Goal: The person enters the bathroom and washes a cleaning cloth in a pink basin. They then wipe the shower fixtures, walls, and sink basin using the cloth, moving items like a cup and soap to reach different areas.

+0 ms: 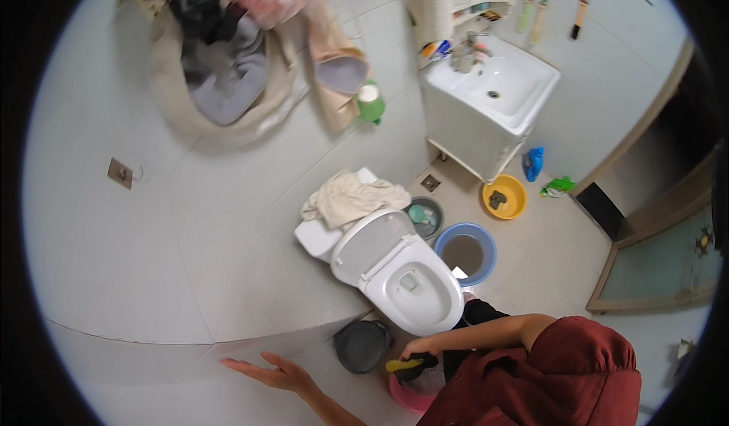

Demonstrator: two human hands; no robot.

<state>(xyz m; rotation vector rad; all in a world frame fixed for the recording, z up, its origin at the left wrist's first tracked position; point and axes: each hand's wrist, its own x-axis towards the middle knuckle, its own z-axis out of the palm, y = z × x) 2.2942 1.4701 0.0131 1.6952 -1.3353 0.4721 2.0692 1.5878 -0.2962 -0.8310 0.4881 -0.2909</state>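
Observation:
My left hand (283, 373) is held out in front of the pale tiled wall, fingers stretched and thumb apart, with nothing in it. Bent down close to the body, my right hand (420, 347) grips a black-and-yellow object (411, 365); too little of it shows to name it surely. That object is over a pink basin (405, 398) holding greyish, foamy-looking water, partly hidden by the dark red garment. Between my two hands stands a dark grey bucket (361, 346). Just beyond my right forearm is a white toilet (451, 318) with its lid raised.
A blue basin (491, 250) of murky water and a grey basin (437, 212) stand beside the toilet. Beyond are a yellow basin (521, 203), a blue bottle (533, 164) and a white washbasin cabinet (464, 135). Cream cloth (353, 201) lies on the cistern. A laundry bag (171, 101) hangs high.

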